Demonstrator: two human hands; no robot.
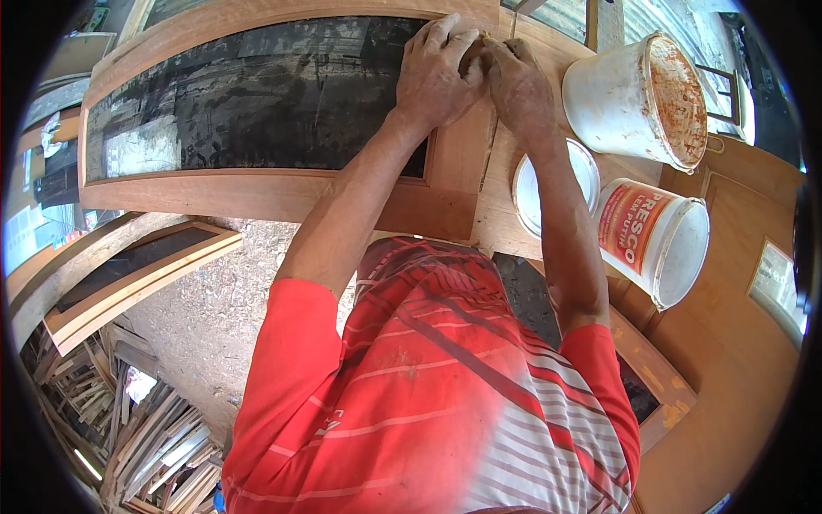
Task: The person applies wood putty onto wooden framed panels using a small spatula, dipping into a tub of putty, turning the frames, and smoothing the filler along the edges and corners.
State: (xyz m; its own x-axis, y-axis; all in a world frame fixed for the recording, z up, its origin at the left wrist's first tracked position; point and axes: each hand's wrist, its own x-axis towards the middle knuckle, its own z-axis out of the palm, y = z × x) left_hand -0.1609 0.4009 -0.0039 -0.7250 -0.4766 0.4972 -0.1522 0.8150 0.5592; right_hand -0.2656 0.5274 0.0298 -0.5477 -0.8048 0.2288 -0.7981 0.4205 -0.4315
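Observation:
A wooden-framed door panel (454, 190) with a dark, smeared glass-like inset (257, 90) lies flat in front of me. My left hand (439, 75) rests at the inset's far right corner, fingers stretched over the wood and thumb apart. Right beside it, my right hand (521, 84) bends its fingers down onto the frame. Its fingertips are pressed together near a small brownish bit between the two hands. What they pinch, if anything, is too small to make out.
To my right stand a large stained white bucket (612, 103), a round white lid (556, 184) and a white tub with a red-orange label (655, 236). Wooden doors (728, 343) lean at the right. Another framed panel (141, 283) and stacked wood strips (163, 445) lie lower left.

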